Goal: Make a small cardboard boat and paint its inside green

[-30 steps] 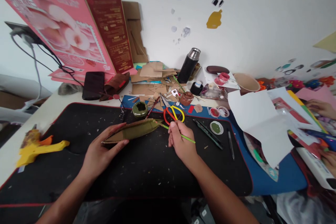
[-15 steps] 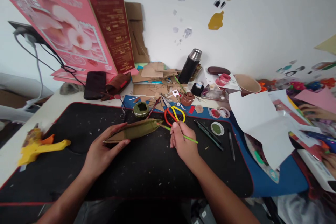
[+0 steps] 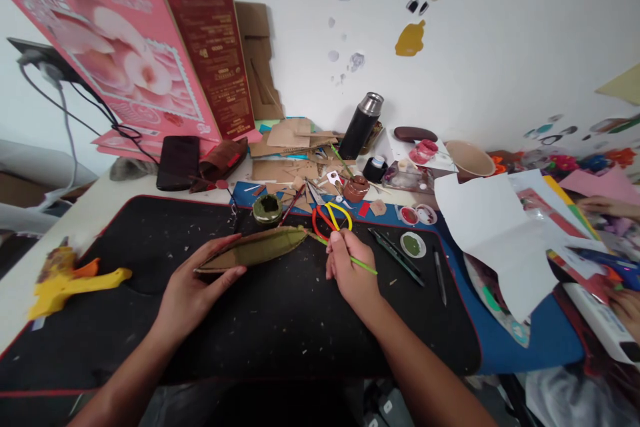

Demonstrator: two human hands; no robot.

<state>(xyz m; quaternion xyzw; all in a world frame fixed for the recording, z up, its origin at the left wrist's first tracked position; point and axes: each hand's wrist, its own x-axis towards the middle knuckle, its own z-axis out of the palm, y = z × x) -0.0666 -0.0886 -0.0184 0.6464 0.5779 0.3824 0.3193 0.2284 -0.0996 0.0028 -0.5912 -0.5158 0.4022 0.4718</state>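
My left hand (image 3: pixel 193 290) grips the left end of a long, leaf-shaped cardboard piece (image 3: pixel 255 248) painted olive green, held on edge over the black mat (image 3: pixel 150 320). In my right hand (image 3: pixel 350 270) is a thin green-handled paintbrush (image 3: pixel 363 264), its tip touching the piece's pointed right end. A small jar of green paint (image 3: pixel 267 207) stands just behind the piece. Red and yellow scissors (image 3: pixel 331 215) lie beyond my right hand.
A yellow glue gun (image 3: pixel 70 280) lies at the mat's left edge. Cardboard scraps (image 3: pixel 290 147), a black flask (image 3: pixel 360 125), paint lids (image 3: pixel 412 243), pens (image 3: pixel 395 253) and white paper (image 3: pixel 493 233) crowd the back and right. Another person's hands (image 3: pixel 607 207) work at far right. A pink box (image 3: pixel 115 53) leans against the wall.
My right hand has shifted slightly right, with the brush staying at the piece's tip. The left hand and the piece have hardly moved.
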